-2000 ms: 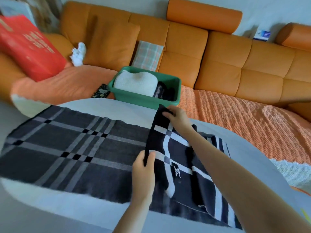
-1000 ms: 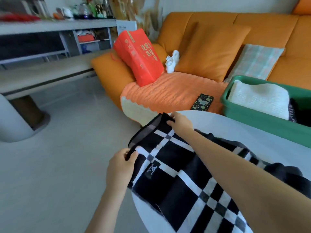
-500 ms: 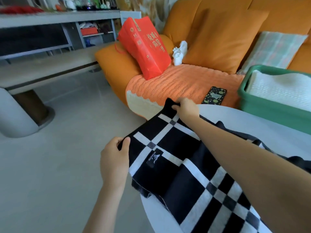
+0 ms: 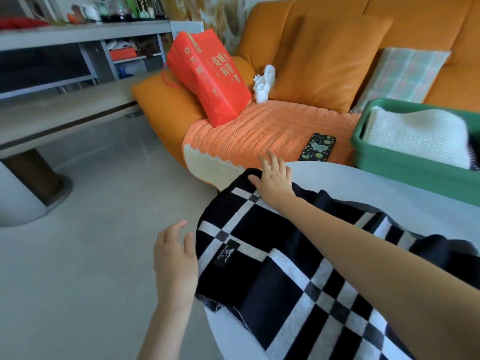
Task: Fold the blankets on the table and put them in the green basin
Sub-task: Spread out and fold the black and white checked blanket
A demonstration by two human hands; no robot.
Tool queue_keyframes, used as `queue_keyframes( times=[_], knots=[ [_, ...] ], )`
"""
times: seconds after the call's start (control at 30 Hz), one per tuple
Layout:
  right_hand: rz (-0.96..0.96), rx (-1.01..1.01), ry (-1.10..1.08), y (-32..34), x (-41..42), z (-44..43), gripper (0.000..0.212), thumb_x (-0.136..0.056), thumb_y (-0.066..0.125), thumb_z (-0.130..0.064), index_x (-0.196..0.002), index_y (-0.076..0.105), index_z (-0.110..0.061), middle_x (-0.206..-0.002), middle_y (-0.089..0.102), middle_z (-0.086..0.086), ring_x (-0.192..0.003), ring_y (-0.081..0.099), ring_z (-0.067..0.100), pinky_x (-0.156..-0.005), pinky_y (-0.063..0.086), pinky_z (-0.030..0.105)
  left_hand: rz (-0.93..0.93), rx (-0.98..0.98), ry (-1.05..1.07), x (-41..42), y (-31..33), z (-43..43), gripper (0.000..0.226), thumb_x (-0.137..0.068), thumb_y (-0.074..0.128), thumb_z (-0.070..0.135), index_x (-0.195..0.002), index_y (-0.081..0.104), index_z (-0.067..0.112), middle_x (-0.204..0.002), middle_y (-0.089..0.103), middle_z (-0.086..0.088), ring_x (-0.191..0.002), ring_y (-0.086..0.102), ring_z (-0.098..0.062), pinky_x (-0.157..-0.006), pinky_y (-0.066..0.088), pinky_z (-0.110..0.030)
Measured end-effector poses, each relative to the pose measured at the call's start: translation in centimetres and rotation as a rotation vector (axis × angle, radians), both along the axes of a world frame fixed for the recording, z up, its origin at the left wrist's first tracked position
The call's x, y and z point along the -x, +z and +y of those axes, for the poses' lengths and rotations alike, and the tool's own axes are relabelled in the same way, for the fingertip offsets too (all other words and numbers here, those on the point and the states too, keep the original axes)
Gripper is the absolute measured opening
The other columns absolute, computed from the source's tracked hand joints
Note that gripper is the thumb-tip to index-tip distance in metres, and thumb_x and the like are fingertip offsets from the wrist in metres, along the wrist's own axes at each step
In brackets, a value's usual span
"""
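Resting on the 12 o'clock corner of the checked blanket (image 4: 285, 281), the right hand (image 4: 275, 181) spreads its fingers wide; the left hand (image 4: 175, 261), fingers relaxed and empty, hovers at 9 o'clock.

White table (image 4: 363, 183), black-and-white checked blanket (image 4: 272, 281) overhanging its edge

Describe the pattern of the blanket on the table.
The blanket is black with a white and grey plaid grid, seen best in the head view.
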State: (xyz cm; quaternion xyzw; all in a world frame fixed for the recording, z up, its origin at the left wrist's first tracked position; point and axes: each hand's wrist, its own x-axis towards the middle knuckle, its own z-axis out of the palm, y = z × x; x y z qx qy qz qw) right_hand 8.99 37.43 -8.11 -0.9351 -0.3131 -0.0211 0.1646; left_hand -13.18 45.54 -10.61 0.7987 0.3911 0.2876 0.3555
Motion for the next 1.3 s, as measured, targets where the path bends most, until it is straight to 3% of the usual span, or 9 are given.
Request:
queue_keyframes(
  times=[0.2,0.4,0.53,0.67,0.8,0.97,1.07,1.2,1.3],
  knots=[
    [0.089,0.263,0.124,1.5,7.7,-8.9,0.074,-0.089,0.014,-0.067,-0.151,0.000,-0.028,-0.156,-0.022,0.000,-0.144,-0.018,0.024,-0.116,-0.003,0.043,0.151,-0.328,-0.574,-2.3,1.7,-5.9,0.043,-0.101,0.027,0.035,-0.144,0.029,0.030,-0.145,0.014,0.021,-0.143,0.008,-0.005,-0.115,0.001,-0.025],
    [0.052,0.381,0.066,-0.1,11.3,-17.0,0.088,-0.062,-0.020,-0.079,-0.143,-0.020,-0.045,-0.154,-0.023,-0.010,-0.143,-0.021,0.025,-0.113,-0.011,0.051,0.446,-0.565,-0.575,-1.5,-0.6,-8.7,0.076,-0.088,-0.022,0.055,-0.145,0.022,0.030,-0.153,0.017,0.002,-0.142,0.015,-0.019,-0.115,0.001,-0.039],
    [0.038,0.374,0.109,-0.1,10.9,-18.7,0.083,-0.068,-0.015,-0.080,-0.143,-0.018,-0.046,-0.155,-0.021,-0.011,-0.143,-0.021,0.023,-0.114,-0.012,0.051,0.512,-0.490,-0.580,-0.8,0.2,-11.6,0.096,-0.052,-0.051,0.062,-0.138,-0.018,0.036,-0.149,-0.022,0.006,-0.138,-0.024,-0.016,-0.109,-0.018,-0.039],
    [0.031,0.380,0.149,0.2,11.1,-22.3,0.083,-0.067,-0.018,-0.082,-0.142,-0.020,-0.047,-0.155,-0.021,-0.012,-0.142,-0.024,0.021,-0.115,-0.014,0.048,0.548,-0.466,-0.598,-0.1,0.6,-14.4,0.086,-0.068,-0.035,0.068,-0.142,-0.004,0.037,-0.153,-0.010,0.002,-0.140,-0.015,-0.019,-0.113,-0.013,-0.041],
    [0.030,0.384,0.126,0.2,12.0,-26.3,0.087,-0.061,-0.026,-0.083,-0.141,-0.021,-0.049,-0.153,-0.024,-0.014,-0.141,-0.025,0.020,-0.114,-0.016,0.044,0.582,-0.447,-0.641,0.6,0.3,-17.9,0.060,-0.096,0.011,0.058,-0.135,0.045,0.028,-0.141,0.045,-0.007,-0.132,0.039,-0.027,-0.105,0.014,-0.046],
    [-0.008,0.369,0.042,0.0,13.2,-31.7,0.072,-0.076,-0.009,-0.080,-0.142,-0.012,-0.051,-0.151,-0.021,-0.015,-0.142,-0.018,0.021,-0.114,-0.017,0.040,0.536,-0.442,-0.739,1.6,0.8,-22.2,0.055,-0.101,0.010,0.046,-0.130,0.052,0.026,-0.136,0.051,-0.007,-0.127,0.045,-0.027,-0.105,0.013,-0.043],
    [0.022,0.403,0.007,0.1,13.9,-34.4,0.081,-0.065,-0.025,-0.082,-0.140,-0.020,-0.050,-0.149,-0.027,-0.015,-0.141,-0.024,0.020,-0.114,-0.018,0.040,0.527,-0.404,-0.804,1.8,1.0,-23.8,0.053,-0.102,0.010,0.040,-0.131,0.052,0.028,-0.138,0.050,-0.003,-0.129,0.045,-0.023,-0.107,0.010,-0.039],
    [0.077,0.410,-0.009,0.5,14.2,-35.7,0.090,-0.055,-0.034,-0.083,-0.138,-0.026,-0.048,-0.151,-0.027,-0.013,-0.141,-0.025,0.021,-0.113,-0.015,0.043,0.354,-0.375,-0.782,2.3,0.6,-23.6,0.061,-0.090,0.012,0.047,-0.143,0.033,0.027,-0.153,0.021,0.007,-0.143,0.010,-0.011,-0.116,-0.009,-0.028],
    [0.123,0.365,0.010,1.3,14.3,-34.7,0.093,-0.056,-0.030,-0.082,-0.142,-0.020,-0.046,-0.151,-0.026,-0.013,-0.141,-0.022,0.017,-0.116,-0.008,0.048,0.153,-0.275,-0.619,3.7,1.1,-21.7,0.040,-0.093,0.051,0.028,-0.133,0.050,0.019,-0.141,0.044,0.003,-0.134,0.036,-0.019,-0.112,0.017,-0.031]
  ],
)
